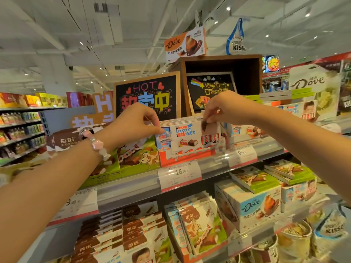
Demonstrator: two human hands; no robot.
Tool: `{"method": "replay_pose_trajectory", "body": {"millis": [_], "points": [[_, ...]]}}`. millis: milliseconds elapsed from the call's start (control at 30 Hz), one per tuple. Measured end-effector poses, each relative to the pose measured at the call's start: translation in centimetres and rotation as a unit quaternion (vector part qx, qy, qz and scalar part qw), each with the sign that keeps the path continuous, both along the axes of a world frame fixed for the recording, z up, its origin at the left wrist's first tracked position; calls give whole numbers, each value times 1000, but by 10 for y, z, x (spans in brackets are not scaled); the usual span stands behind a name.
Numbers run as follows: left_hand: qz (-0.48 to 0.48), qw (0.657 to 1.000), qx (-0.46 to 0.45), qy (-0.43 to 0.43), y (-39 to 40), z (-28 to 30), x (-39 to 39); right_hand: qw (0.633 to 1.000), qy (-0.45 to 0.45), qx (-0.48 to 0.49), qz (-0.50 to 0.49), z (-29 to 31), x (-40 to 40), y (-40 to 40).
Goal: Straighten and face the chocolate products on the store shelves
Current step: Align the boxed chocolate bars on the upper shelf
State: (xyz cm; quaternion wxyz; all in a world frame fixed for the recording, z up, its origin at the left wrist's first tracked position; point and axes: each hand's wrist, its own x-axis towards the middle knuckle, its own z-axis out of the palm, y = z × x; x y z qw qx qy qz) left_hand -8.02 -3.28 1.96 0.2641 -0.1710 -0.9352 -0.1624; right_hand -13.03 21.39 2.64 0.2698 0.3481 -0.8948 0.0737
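Left hand (135, 120) pinches the top left corner of the front Kinder box (187, 135); right hand (221, 109) pinches its top right corner, each grip closed on thin card. The box is flat, glossy, white, printed "Kinder CHOCOLATE", upright in an orange tray (187, 158) on the top shelf (209, 166). A tag (180, 172) below reads "16.90". A framed chalkboard (147, 95) behind reads "HOT".
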Motion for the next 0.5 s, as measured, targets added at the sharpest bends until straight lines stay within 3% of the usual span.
{"method": "replay_pose_trajectory", "body": {"millis": [133,233,300,400,500], "points": [[24,999,-19,10,10,0,1,999,38,35,-5,0,-6,-2],[59,996,-65,29,28,0,-2,998,17,18,59,3,-12,5],[58,995,-69,29,45,1,-7,991,-27,-52,119,7,-17,15],[34,999,5,27,76,8,-18,961,-84,-192,178,20,-31,46],[36,997,43,44,109,18,-35,952,-82,-259,142,41,-52,97]]}}
